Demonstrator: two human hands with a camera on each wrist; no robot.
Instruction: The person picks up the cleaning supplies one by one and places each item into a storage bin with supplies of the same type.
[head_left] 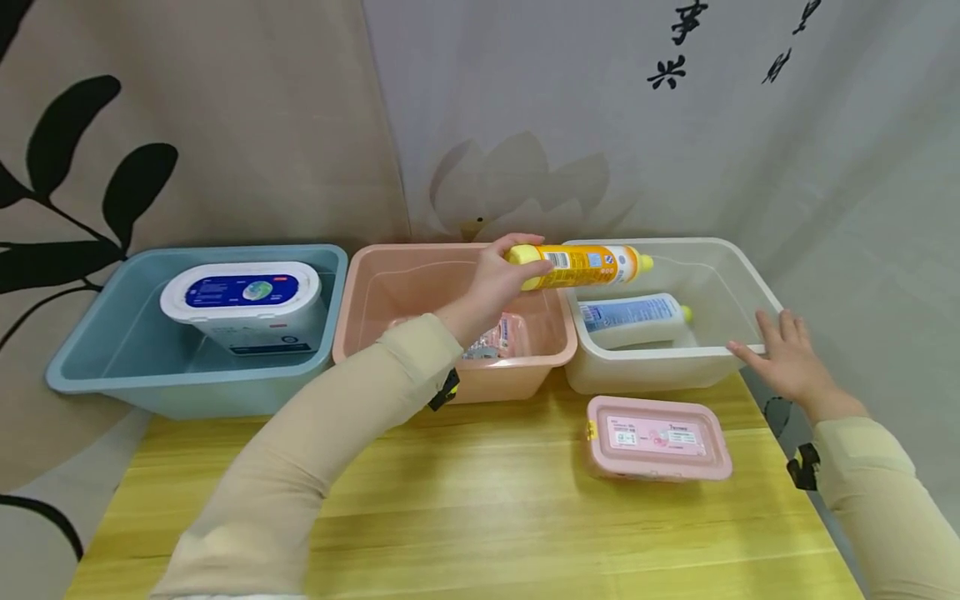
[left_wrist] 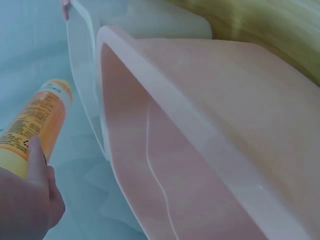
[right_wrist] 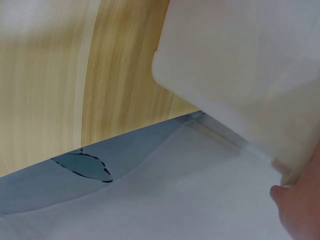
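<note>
My left hand (head_left: pixel 491 287) grips a yellow-and-orange bottle (head_left: pixel 581 265) by its base end, its yellow cap pointing right. The bottle lies level above the gap between the pink bin (head_left: pixel 397 283) and the white bin (head_left: pixel 720 275); the left wrist view also shows this orange bottle (left_wrist: pixel 37 122) in the fingers. On the white bin's right front corner rests my right hand (head_left: pixel 791 358), fingers spread, thumb at the rim. Inside the white bin lies a white bottle with a blue label (head_left: pixel 633 319) and a yellow-green cap.
At the left, a blue bin (head_left: pixel 97 350) holds a white lidded tub (head_left: pixel 255 304). Pink plastic packs (head_left: pixel 506 335) lie in the pink bin, partly behind my left arm. A pink lidded box (head_left: pixel 658 439) sits on the wooden table (head_left: pixel 480 500). Behind the bins hangs a printed curtain (head_left: pixel 300 125).
</note>
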